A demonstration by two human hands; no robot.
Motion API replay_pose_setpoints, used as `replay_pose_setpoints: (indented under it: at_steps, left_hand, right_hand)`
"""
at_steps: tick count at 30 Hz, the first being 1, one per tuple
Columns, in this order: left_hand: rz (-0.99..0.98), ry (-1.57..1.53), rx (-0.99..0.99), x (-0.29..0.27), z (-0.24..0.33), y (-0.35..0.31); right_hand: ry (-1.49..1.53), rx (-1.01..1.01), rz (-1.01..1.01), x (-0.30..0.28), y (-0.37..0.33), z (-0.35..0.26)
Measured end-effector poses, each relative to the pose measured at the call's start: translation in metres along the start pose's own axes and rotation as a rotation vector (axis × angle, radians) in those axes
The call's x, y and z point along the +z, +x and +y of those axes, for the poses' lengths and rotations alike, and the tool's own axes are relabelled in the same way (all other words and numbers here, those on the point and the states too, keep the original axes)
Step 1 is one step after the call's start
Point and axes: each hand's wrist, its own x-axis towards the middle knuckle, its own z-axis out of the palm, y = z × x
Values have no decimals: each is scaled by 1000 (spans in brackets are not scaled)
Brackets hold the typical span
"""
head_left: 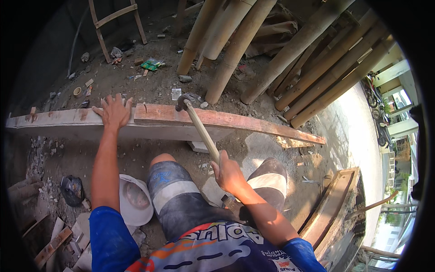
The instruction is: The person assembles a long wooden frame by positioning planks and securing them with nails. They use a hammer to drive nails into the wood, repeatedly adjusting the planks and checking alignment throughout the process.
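Note:
My right hand [230, 173] is closed around the wooden handle of a claw hammer [202, 128]. The hammer's dark metal head is at the top edge of a reddish wooden plank [226, 119]. This plank lies against a longer pale board [63, 119] that runs across in front of my knees. My left hand [116, 111] rests on the pale board's upper edge, fingers spread, just left of the plank's end. Whether a nail is under the hammer head I cannot tell.
Several thick bamboo poles [235, 54] lean beyond the boards. A white hard hat [135, 199] lies by my left leg, near a black plastic bag [72, 190]. Wood scraps [53, 247] lie lower left. A wooden trough [330, 206] stands at right. A wooden frame [117, 18] stands far left.

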Motion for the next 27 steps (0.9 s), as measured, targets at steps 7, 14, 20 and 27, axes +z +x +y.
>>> replay_pose_setpoints:
  at_steps: [7, 14, 20, 27]
  left_hand:
    - [-37, -70, -5, 2, -4, 6]
    - [3, -128, 22, 11, -7, 10]
    - [1, -149, 19, 15, -7, 14]
    - [-21, -139, 28, 12, -4, 13]
  right_hand:
    - [118, -88, -32, -40, -4, -29]
    - [547, -563, 430, -104, -5, -100]
    - [310, -524, 315, -95, 7, -109]
    - [101, -317, -37, -75, 1, -89]
